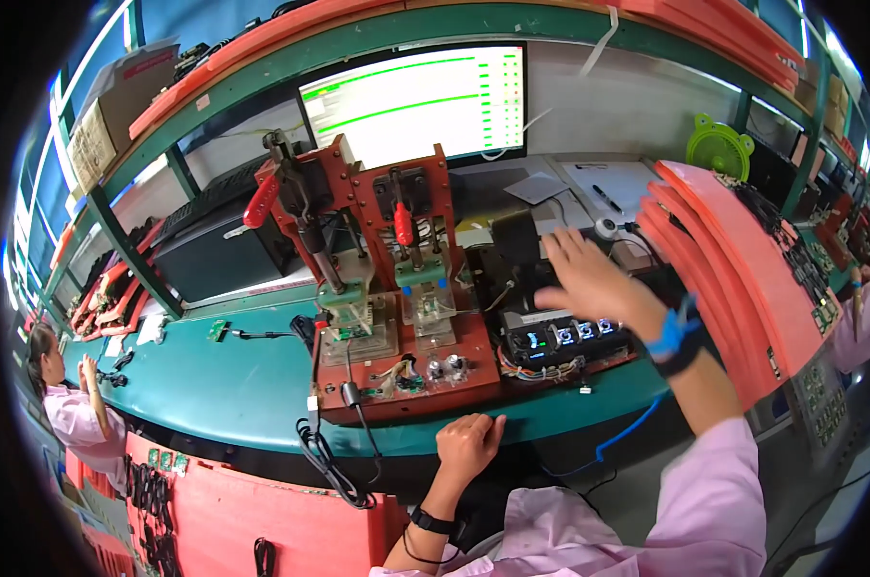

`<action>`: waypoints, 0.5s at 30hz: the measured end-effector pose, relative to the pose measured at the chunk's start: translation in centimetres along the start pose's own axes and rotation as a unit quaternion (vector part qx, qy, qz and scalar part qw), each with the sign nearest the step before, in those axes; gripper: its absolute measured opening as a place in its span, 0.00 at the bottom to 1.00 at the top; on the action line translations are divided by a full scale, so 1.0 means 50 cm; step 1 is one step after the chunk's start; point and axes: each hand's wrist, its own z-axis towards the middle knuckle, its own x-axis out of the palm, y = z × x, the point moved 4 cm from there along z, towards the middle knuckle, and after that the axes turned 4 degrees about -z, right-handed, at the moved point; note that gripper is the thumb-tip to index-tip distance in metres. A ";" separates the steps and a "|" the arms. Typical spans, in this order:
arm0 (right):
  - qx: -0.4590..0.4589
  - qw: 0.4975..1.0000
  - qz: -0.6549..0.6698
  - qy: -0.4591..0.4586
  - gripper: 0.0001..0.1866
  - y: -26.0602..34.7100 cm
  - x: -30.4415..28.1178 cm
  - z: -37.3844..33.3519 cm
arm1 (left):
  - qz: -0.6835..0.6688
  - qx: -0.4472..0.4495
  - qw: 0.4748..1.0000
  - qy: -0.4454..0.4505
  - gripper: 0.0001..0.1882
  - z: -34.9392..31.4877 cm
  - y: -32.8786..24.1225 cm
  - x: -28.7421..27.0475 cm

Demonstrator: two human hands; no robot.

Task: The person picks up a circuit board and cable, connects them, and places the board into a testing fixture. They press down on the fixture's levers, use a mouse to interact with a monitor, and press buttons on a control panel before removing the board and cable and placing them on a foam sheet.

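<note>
My right hand [593, 279] is stretched out, fingers apart and nothing in them, over a black device [569, 341] with several lit round buttons and wiring along its front. My left hand [468, 447] is curled into a loose fist at the front edge of the green bench [406, 438]; I see nothing in it. Between the hands and the monitor stands a red test fixture [425, 385] with two toggle clamps. Its left clamp has a red handle [262, 201], as does its right clamp handle [403, 223]. Small green boards [348, 327] sit beneath the clamps.
A lit monitor [425, 101] stands behind the fixture. Pink foam sheets [714, 260] are stacked at right, and more foam [252, 519] lies lower left. A black cable [334, 471] hangs over the bench edge. Another person [84, 413] sits at far left.
</note>
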 end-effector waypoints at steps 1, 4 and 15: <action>-0.010 0.999 -0.027 -0.017 0.42 0.018 -0.003 -0.043 | -0.006 0.000 1.000 0.000 0.18 0.003 -0.004 0.002; 0.009 0.998 -0.066 -0.023 0.44 0.025 0.001 -0.067 | -0.001 0.002 1.000 0.027 0.18 0.009 -0.006 0.000; 0.092 0.976 -0.009 0.198 0.39 -0.002 0.049 0.275 | -0.016 0.012 1.000 0.022 0.18 0.004 -0.009 0.006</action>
